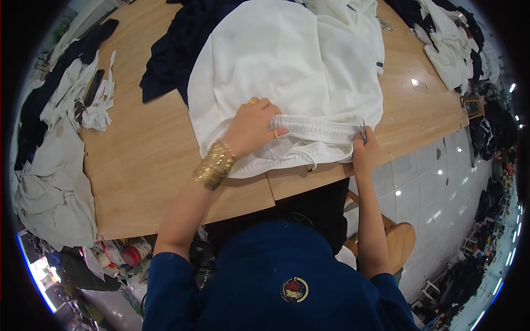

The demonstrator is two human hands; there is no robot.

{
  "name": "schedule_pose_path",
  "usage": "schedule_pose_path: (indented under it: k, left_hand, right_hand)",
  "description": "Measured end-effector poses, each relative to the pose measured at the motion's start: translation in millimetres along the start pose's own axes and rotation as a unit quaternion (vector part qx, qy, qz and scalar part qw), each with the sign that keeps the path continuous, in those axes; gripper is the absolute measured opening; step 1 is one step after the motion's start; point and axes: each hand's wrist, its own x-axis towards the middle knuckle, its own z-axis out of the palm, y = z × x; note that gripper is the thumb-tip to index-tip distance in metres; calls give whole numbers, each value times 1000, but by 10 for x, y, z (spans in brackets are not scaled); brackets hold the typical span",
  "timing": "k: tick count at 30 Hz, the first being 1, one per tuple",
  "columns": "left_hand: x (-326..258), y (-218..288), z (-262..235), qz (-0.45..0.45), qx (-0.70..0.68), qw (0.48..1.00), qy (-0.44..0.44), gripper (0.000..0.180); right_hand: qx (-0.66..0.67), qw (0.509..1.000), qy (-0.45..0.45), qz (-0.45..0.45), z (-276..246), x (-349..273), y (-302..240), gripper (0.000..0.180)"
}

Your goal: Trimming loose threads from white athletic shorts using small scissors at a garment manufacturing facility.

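Note:
A white garment [265, 60] with a gathered elastic waistband [320, 129] lies spread on the wooden table, its waistband edge toward me. My left hand [253, 128], with a gold cuff at the wrist, is closed on the waistband's left part, thumb along the inner edge. At the band's right end, my right hand [366, 148] grips small scissors [364, 131], blades pointing away from me. Its fingers also touch the fabric there; whether they pinch it is hidden. A drawstring loop [313, 164] shows at the near edge of the band.
Dark navy cloth [168, 60] lies under and beyond the garment's left side. White and grey fabric [52, 187] is heaped at the table's left edge, with more cloth [446, 47] at the far right. A round wooden stool [398, 243] stands below the table's right side.

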Motion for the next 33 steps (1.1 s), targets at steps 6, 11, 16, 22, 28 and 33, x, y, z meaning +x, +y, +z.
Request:
schedule_pose_path:
  k: [6,11,16,22,28,33]
  left_hand:
    - [-11,209,-136,-169,-256,938,-159,29]
    - [-104,603,-348,-97,-324,930,-141,24]
    - [-175,730,-410,-74,-325,935,-118,22]
    - [-247,789,-414,-80,-315,939,-114,21]
    - [-233,882,-420,-69,-286,949,-114,19]
    - [-244,919,-421,-68,-272,954,-103,19]
  right_hand:
    - [193,975,-94,57,-473,-50,-2,17]
    - [295,949,-78,77,-836,-158,-310,16]
    - [128,987,-98,-3,-1075,-171,-612,24]
    - [116,984,-112,-76,-1207,-394,-994,35]
    - [33,955,-164,-247,-1142,-584,-1258,46]
    - [-3,951,-130,-279,-1096,-604,-1269,43]
